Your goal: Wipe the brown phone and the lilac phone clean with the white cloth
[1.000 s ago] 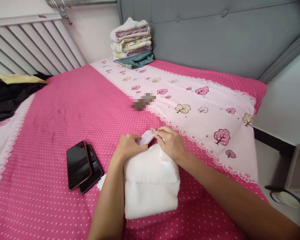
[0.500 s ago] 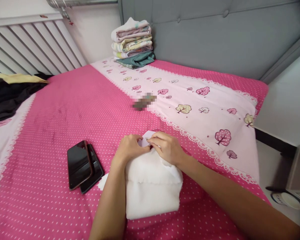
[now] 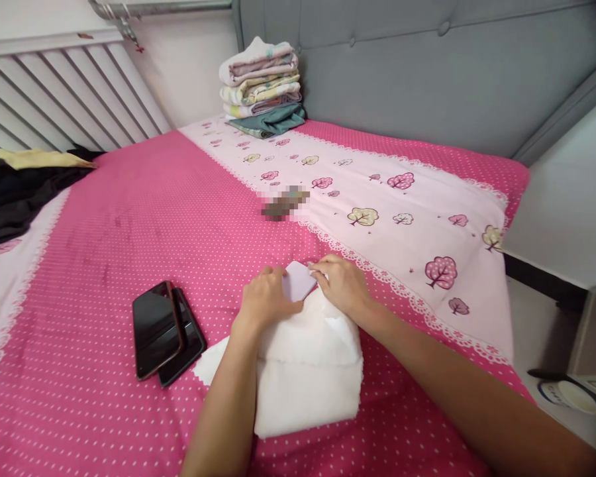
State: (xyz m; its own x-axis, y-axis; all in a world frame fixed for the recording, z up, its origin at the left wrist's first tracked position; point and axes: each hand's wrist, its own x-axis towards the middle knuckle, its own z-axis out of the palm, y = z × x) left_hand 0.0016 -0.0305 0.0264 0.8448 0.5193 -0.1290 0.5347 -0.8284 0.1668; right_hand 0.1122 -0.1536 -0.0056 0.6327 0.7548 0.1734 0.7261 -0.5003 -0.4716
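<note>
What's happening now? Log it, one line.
left hand: holding pale-lilac flat block | right hand: at block's right edge | folded white fabric: on pink dotted bedspread

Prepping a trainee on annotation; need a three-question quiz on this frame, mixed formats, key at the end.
1. True or false: the two phones overlap.
2. What sits between the left hand and the right hand? A) a spoon; B) a lilac block; C) a red cup.
3. Fill in: the cloth nearest the hands is ____ in color.

Key: 1. True. 2. B. 3. White.
</note>
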